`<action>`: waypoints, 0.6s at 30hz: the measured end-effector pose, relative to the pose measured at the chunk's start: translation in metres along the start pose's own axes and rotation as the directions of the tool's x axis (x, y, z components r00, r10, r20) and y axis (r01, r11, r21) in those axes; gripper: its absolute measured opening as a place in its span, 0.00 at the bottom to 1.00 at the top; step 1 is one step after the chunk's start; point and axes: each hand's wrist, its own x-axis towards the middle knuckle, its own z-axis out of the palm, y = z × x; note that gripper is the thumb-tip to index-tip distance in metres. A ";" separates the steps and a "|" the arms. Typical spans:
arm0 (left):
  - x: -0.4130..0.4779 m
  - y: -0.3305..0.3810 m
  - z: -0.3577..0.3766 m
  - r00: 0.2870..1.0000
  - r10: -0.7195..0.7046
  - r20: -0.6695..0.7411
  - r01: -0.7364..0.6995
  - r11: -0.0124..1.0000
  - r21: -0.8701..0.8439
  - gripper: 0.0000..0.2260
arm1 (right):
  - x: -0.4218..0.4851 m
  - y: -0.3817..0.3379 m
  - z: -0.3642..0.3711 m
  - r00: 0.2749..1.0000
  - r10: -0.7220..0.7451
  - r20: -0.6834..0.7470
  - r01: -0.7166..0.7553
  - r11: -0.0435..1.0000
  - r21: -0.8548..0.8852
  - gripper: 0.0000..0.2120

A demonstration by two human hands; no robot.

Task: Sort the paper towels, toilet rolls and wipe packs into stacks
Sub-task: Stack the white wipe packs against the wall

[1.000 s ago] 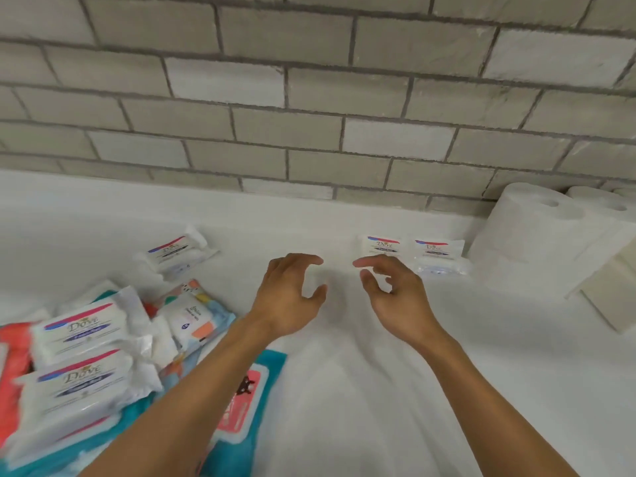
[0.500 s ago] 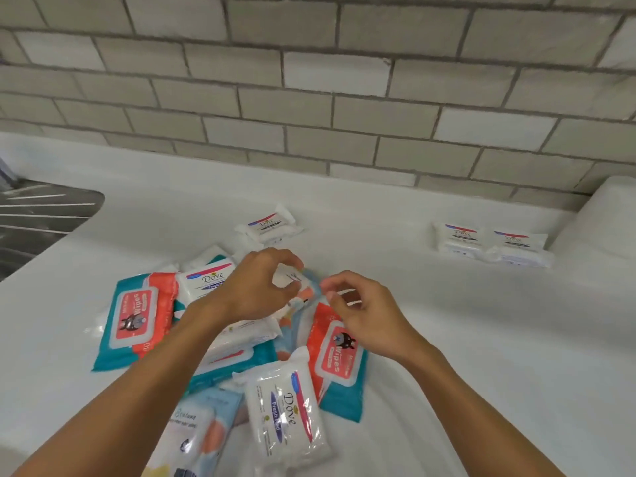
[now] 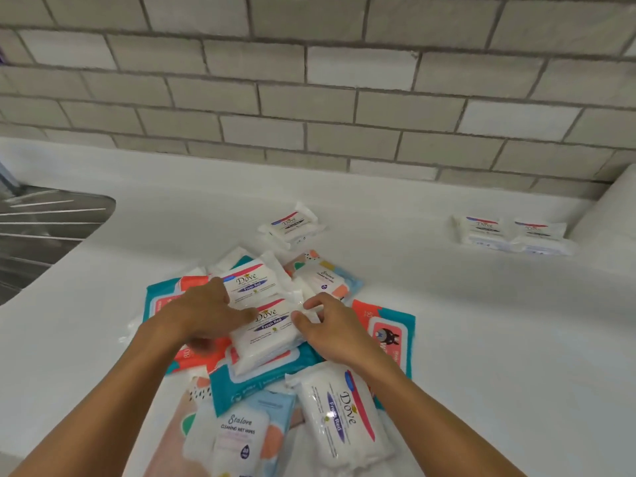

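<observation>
The white counter (image 3: 481,321) carries a jumbled heap of wipe packs (image 3: 241,390) beneath and around both hands, not yet sorted. Well beyond the right hand (image 3: 339,333), two Dove packs (image 3: 509,232) lie side by side, probably the start of a group. The left hand (image 3: 203,311) grips one edge of the topmost Dove pack (image 3: 268,335) while the right pinches the opposite crimped edge, apparently so it lifts clear without dragging its neighbours.
</observation>
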 end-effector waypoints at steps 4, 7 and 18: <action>0.004 -0.006 0.006 0.996 -0.031 0.089 0.043 0.988 -0.146 0.32 | 0.007 -0.003 0.005 0.995 0.059 -0.083 -0.060 0.998 -0.012 0.21; 0.004 -0.006 0.005 0.997 0.026 0.076 -0.010 0.979 -0.205 0.34 | 0.012 -0.003 0.007 0.990 0.084 -0.116 -0.084 0.996 0.004 0.21; -0.012 -0.004 0.018 0.979 0.196 -0.062 -0.205 0.960 -0.193 0.29 | 0.008 -0.007 0.006 0.960 0.069 -0.272 -0.036 0.991 0.125 0.18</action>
